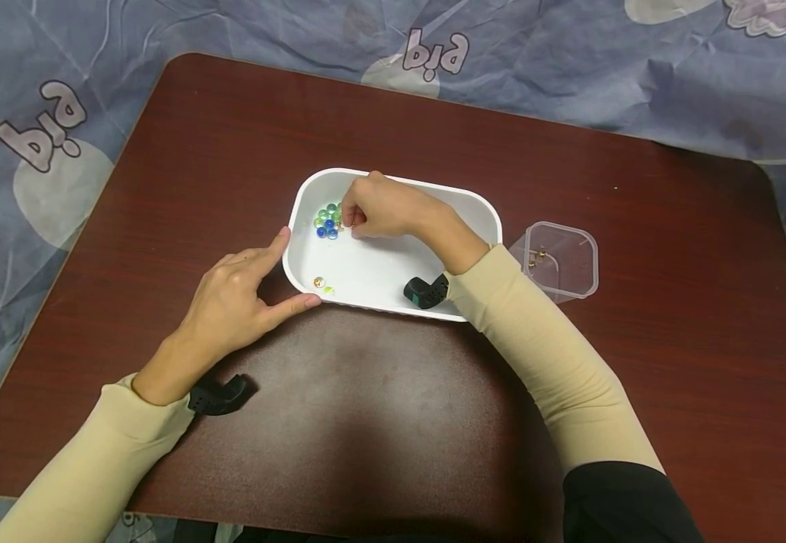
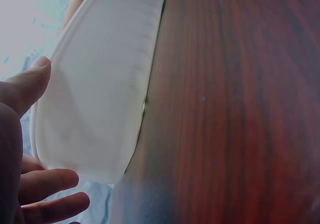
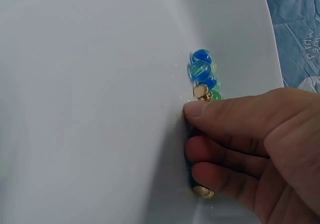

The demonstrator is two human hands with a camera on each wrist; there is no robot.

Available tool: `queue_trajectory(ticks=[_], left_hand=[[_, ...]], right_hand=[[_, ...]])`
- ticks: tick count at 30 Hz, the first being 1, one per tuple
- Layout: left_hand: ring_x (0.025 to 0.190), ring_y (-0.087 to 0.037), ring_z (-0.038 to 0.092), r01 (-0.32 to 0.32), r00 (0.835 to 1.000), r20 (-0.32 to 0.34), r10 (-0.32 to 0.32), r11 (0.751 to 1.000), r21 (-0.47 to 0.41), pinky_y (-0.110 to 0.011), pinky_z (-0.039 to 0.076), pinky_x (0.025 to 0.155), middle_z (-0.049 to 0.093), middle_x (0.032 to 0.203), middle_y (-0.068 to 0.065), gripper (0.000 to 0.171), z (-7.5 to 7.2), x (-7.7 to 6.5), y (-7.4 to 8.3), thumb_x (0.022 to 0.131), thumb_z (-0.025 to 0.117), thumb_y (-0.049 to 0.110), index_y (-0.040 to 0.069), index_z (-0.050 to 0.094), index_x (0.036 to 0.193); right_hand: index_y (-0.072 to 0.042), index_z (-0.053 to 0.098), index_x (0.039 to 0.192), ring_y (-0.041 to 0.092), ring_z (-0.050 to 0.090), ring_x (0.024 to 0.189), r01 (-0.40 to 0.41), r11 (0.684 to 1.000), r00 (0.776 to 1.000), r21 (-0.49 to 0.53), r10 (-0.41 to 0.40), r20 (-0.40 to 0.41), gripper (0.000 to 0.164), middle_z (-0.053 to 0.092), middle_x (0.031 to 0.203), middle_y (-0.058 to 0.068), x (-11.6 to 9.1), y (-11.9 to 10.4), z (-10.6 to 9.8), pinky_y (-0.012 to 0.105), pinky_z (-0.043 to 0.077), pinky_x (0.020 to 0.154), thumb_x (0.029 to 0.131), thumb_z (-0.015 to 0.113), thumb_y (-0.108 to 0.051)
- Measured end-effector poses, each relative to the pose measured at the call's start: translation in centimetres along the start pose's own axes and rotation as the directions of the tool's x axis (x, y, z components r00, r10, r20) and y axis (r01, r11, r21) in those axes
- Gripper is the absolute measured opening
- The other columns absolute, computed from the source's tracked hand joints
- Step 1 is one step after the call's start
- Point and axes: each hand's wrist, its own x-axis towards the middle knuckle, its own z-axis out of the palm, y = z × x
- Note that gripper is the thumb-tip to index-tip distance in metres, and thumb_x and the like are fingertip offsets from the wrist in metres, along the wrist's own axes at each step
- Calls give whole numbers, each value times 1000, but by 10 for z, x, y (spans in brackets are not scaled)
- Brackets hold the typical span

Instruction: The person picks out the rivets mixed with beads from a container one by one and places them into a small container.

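Observation:
In the white tray [image 1: 393, 273], my right hand [image 1: 388, 207] has its fingers curled and thumb drawn in. It holds small gold pieces [image 3: 203, 191] that look like thumbtacks; they peek out below its curled fingers, and part of the grip is hidden. Beside the thumb tip lie more gold pieces [image 3: 201, 90], touching a cluster of blue marbles [image 3: 201, 69] and green marbles [image 1: 331, 208]. My left hand [image 1: 233, 296] is spread at the tray's left end, its thumb and a finger touching the rim, other fingers extended.
A clear plastic box [image 1: 579, 260] with a few gold pieces [image 1: 537, 258] stands right of the tray. A gold-patterned marble [image 1: 319, 282] and a yellow-green one [image 1: 329, 290] lie in the tray's near left corner. Brown table [image 1: 393, 422] surrounds everything.

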Motion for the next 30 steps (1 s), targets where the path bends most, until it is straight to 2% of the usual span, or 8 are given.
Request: queue_trajectory(ticks=[4,10,18,23,26,30], left_hand=[[94,-39,66,4,1000,3,-4,1000,2,-55,50,82,66,118,-26,102,0,0,0,84,41,82,-5,54,138],[97,-39,66,11,1000,8,-11,1000,-1,-55,50,83,66,119,-25,103,0,0,-1,83,41,83,-4,53,139],[98,-40,66,9,1000,12,-9,1000,1,-55,49,86,66,120,-25,103,0,0,-1,84,41,82,-4,53,139],[98,-40,66,9,1000,9,-9,1000,-1,-55,49,85,66,119,-25,103,0,-1,-1,84,42,82,-4,53,139],[98,-40,66,9,1000,10,-9,1000,0,-55,49,85,66,119,-25,103,0,-1,-1,84,42,82,-4,53,139],[98,-40,66,9,1000,14,-9,1000,1,-55,49,85,66,119,-26,103,-1,-1,-1,84,41,82,-4,53,139]], right_hand=[[-4,71,87,15,55,72,-31,999,999,6,31,16,9,63,75,4,0,0,-1,26,44,69,83,67,2],[-5,68,83,15,52,68,-29,999,998,16,28,57,8,61,71,4,-2,1,-2,27,40,74,81,66,3],[-5,67,82,14,50,67,5,1000,998,18,-6,66,9,58,71,3,-3,1,-2,26,40,64,80,66,4],[-5,67,80,15,49,68,6,1000,998,16,-7,69,9,56,71,3,-4,0,-2,27,39,68,79,69,3],[-6,68,81,16,50,70,14,1000,998,-4,-14,67,8,58,72,3,-3,0,-3,29,37,78,79,70,2],[-7,69,80,16,54,73,20,1000,998,-13,-19,55,8,63,75,2,-4,-1,-4,28,41,79,78,71,1]])
